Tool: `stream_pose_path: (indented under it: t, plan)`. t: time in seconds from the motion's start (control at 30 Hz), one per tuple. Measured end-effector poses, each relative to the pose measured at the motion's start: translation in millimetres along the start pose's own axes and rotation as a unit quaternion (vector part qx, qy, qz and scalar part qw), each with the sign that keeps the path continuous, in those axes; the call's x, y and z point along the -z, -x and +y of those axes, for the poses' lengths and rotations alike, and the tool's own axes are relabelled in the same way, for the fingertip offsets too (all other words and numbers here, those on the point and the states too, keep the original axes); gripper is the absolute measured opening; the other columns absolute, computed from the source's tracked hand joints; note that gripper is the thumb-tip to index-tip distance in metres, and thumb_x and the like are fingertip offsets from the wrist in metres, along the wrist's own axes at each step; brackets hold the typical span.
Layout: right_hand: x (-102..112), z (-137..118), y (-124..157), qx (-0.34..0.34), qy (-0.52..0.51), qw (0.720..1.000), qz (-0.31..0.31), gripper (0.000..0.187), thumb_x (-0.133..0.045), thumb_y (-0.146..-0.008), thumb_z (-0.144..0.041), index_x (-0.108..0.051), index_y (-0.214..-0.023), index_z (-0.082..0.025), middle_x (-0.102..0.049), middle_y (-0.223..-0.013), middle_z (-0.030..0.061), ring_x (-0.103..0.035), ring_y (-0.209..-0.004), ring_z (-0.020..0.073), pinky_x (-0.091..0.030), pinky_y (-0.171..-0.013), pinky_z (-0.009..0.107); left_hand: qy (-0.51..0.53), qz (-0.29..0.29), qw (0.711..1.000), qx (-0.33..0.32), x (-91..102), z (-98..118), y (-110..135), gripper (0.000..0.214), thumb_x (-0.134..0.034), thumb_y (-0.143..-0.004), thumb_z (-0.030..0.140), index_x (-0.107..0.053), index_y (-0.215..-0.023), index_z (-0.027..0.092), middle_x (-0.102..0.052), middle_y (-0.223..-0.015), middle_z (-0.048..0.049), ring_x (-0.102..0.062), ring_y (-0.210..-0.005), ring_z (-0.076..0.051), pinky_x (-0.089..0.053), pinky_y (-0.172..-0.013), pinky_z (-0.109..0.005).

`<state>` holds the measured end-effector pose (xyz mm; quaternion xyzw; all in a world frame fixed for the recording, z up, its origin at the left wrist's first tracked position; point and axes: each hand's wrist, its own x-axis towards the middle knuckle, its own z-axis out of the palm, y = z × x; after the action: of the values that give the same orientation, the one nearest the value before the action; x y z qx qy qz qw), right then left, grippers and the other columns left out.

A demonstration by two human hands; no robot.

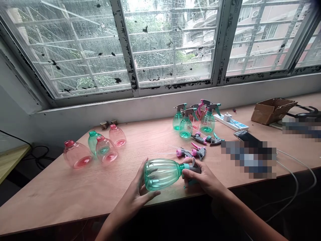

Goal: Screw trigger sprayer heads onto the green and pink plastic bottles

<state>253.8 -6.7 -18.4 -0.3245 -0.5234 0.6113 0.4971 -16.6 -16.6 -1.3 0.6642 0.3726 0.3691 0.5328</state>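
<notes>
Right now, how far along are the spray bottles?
Done: the bottles with sprayers on stand together at the back. In hand: a green bottle rests in the left hand, and the right hand is at its grey sprayer. Left: four bare bottles and the loose sprayers.

1. Teal ribbed clear plastic spray bottle (160, 174): on its side, approx. horiz., neck pointing right, body in left hand (136, 197).
2. Grey trigger head (195, 166) w/ teal collar (186, 166): at bottle neck, in right hand (200, 177).
</notes>
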Motion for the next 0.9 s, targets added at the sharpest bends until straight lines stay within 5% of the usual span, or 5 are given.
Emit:
stream_pose_path:
  t: [0.27, 0.43, 0.73, 0.9]
  plan:
    - [1.7, 2.6, 1.6, 0.0, 0.022, 1.0, -0.008, 0.035, -0.076, -0.084, -0.04, -0.055, -0.103, -0.019, -0.069, -0.067, -0.0028, -0.068, -0.056, 0.0148, -0.053, -0.06, 0.026, -0.019, 0.028, 0.999, 0.0, -2.1, -3.3, 1.3, 0.105, -0.077, -0.083, 0.031, -0.001, -0.154, 0.046, -0.022, -0.165, -0.0031, -0.037, -0.144, -0.031, -0.035, -0.117, -0.046]
    - [2.4, 3.3, 1.1, 0.003, 0.026, 1.0, -0.006, 0.035, -0.076, -0.085, -0.039, -0.054, -0.104, -0.019, -0.069, -0.067, -0.0027, -0.069, -0.058, 0.0155, -0.053, -0.061, 0.027, -0.03, 0.017, 0.999, -0.01, 0.2, -6.8, -0.5, 0.09, -0.07, -0.089, 0.031, -0.011, -0.155, 0.044, -0.019, -0.166, -0.0018, -0.029, -0.148, -0.03, -0.031, -0.12, -0.042]
    - [2.2, 2.6, 1.9, 0.001, 0.044, 0.999, -0.01, 0.036, -0.075, -0.085, -0.04, -0.056, -0.107, -0.019, -0.07, -0.064, -0.0021, -0.068, -0.058, 0.0157, -0.052, -0.062, 0.027, -0.131, 0.045, 0.99, -0.019, 0.8, -4.5, 1.2, 0.099, -0.073, -0.086, 0.036, -0.004, -0.157, 0.037, -0.014, -0.167, -0.0047, -0.013, -0.153, -0.032, -0.01, -0.125, -0.05]
    - [2.0, 0.3, 1.1, 0.004, 0.047, 0.999, -0.007, 0.036, -0.074, -0.085, -0.04, -0.057, -0.108, -0.018, -0.071, -0.065, -0.0018, -0.068, -0.058, 0.0159, -0.052, -0.062, 0.027, -0.131, 0.045, 0.99, -0.015, 0.3, -1.8, 0.5, 0.089, -0.067, -0.091, 0.037, -0.008, -0.157, 0.037, -0.018, -0.167, -0.0034, -0.014, -0.153, -0.031, -0.013, -0.124, -0.049]
